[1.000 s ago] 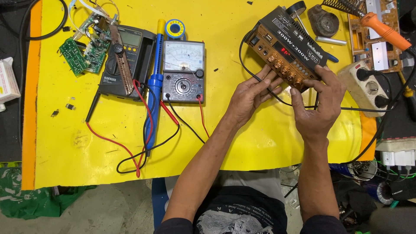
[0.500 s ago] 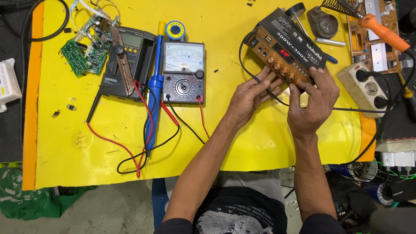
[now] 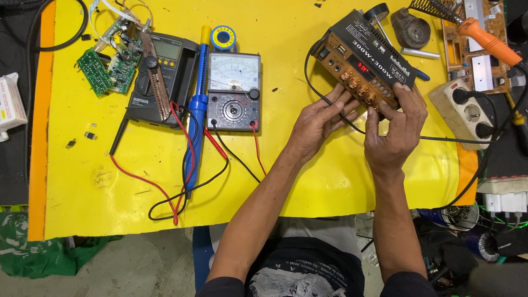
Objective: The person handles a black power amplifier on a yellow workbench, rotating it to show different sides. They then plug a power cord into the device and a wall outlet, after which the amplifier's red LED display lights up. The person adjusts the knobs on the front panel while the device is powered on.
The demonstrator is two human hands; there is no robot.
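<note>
Now the small black amplifier (image 3: 367, 55) with its gold front panel sits tilted at the top right of the yellow mat (image 3: 286, 181), red display lit, and both hands are on its row of gold knobs (image 3: 360, 88). I see the change from a second ago: the right hand (image 3: 393, 132) has slid in from the amplifier's right end, and its thumb and forefinger now pinch at one of the right-hand knobs. The left hand (image 3: 319, 121) has barely moved; its fingers lie spread and loose against the lower front edge by the middle knobs, steadying the box rather than gripping it. I judge the work has gone from holding the unit to adjusting a control. A thin black cable (image 3: 440, 138) runs under the hands toward the white power strip (image 3: 465, 113) on the right. Further left, well apart, the analogue meter (image 3: 234, 91) and the dark digital meter (image 3: 162, 77) lie untouched, with the blue soldering iron (image 3: 197, 104) between them and red and black leads looping across the mat. A green circuit board (image 3: 102, 69) rests at the far left.
</note>
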